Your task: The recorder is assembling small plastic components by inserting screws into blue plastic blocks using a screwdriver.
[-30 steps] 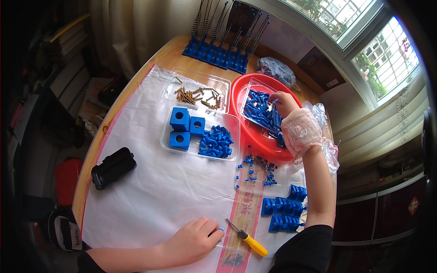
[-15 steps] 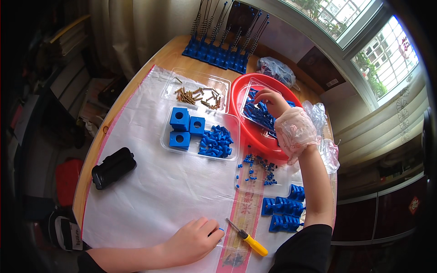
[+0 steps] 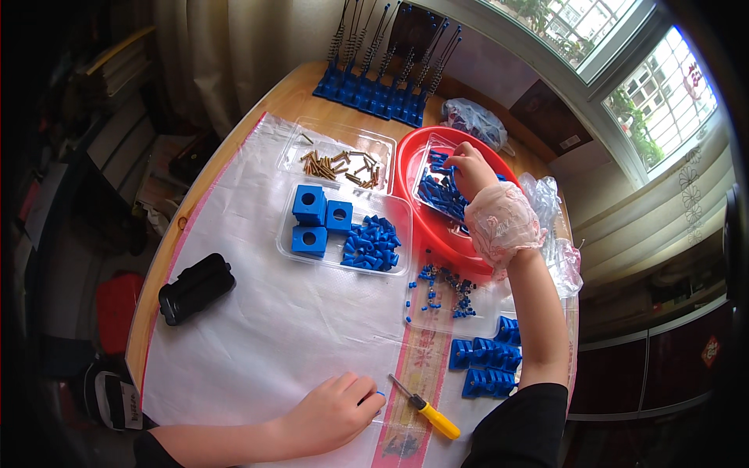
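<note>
Picking stage: right hand (image 3: 470, 165) curled into the clear tray of small blue plastic parts (image 3: 441, 195) inside the red round basin (image 3: 413, 210), table's 1 o'clock (grip hidden, cannot tell). Left hand (image 3: 335, 409) rests loosely closed at 6. Next needs a clean single-part pinch.

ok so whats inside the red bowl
The red bowl holds a clear tray of small blue parts. The right hand reaches in, covering some; whether it grips one can't be seen.
</note>
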### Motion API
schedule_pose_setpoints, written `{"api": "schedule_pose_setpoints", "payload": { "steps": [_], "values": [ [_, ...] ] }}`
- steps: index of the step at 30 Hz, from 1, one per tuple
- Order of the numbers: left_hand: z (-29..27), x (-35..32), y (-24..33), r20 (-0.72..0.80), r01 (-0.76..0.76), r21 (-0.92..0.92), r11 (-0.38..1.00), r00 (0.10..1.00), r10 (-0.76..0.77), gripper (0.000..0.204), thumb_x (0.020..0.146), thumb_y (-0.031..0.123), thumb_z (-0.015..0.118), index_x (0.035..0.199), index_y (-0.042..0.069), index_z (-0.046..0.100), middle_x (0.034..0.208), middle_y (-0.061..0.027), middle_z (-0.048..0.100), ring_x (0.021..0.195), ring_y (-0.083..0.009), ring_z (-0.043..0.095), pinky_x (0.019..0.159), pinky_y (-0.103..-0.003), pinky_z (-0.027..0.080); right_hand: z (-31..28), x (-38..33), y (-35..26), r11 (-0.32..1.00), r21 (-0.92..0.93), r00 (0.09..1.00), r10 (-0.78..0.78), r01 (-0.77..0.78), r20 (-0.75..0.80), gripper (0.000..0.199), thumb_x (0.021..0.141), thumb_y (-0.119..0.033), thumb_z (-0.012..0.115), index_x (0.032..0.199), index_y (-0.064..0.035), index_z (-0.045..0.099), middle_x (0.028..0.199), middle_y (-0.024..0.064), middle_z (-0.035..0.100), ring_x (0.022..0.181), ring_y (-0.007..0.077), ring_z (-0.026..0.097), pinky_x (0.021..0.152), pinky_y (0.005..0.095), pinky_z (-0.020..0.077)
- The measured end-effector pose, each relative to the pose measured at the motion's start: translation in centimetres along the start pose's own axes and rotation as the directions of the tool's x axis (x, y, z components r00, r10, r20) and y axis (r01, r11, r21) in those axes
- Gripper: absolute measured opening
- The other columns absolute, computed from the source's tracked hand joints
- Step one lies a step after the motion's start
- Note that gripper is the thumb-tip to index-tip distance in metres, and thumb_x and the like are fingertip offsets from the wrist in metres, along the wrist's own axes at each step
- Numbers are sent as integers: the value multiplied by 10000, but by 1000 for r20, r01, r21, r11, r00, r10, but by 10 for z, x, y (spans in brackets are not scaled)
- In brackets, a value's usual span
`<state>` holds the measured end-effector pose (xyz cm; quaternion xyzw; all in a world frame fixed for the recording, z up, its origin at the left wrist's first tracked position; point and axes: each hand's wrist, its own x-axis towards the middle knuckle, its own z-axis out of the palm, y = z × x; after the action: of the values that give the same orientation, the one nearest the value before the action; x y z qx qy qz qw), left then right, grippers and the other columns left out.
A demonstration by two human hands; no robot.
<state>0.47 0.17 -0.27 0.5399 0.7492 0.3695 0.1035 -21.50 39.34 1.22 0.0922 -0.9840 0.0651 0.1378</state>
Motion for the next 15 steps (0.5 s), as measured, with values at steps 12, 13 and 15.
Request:
{"api": "schedule_pose_setpoints", "payload": {
  "steps": [12,13,15],
  "values": [
    [1,0,-1,1,-4,-4,1000,1000,4,136,791,59,605,916,39,558,934,-109,521,873,-253,529,741,-338,470,5,-5,23,973,229,991,-63,35,118,398,697,158,530,920,-80,759,1052,137,626,1052,313,589,942,352,459],
    [1,0,-1,2,-7,-7,1000,1000,7,138,790,59,605,918,41,558,934,-108,521,872,-254,528,741,-339,470,7,-6,30,980,188,993,-78,61,84,397,704,145,536,933,-91,758,1061,133,625,1069,316,581,951,352,455],
    [1,-1,-1,18,25,-6,1000,1000,-25,167,804,91,656,955,44,599,927,-96,532,880,-256,531,747,-356,473,8,-7,34,989,106,994,-111,108,20,395,718,121,547,958,-113,756,1081,126,622,1103,321,567,969,351,448]
  ]
}}
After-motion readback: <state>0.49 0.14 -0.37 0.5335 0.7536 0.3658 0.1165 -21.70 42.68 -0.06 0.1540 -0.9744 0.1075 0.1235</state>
